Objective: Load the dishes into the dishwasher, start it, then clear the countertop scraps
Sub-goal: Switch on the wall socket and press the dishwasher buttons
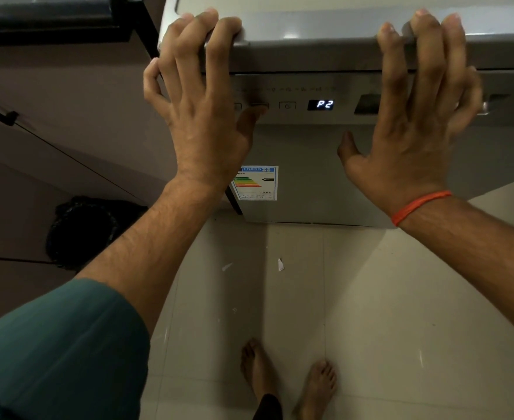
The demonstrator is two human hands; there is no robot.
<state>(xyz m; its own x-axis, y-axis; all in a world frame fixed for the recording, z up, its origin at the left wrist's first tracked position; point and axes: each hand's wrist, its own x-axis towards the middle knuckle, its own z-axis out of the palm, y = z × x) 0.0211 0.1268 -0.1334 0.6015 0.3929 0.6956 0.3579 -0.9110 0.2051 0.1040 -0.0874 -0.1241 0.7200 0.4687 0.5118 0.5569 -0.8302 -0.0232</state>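
On the dishwasher [310,165] top edge, both hands

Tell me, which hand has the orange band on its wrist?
The right hand wears the orange band at its wrist. The left hand has a bare wrist. Both have fingers hooked over the dishwasher top edge.
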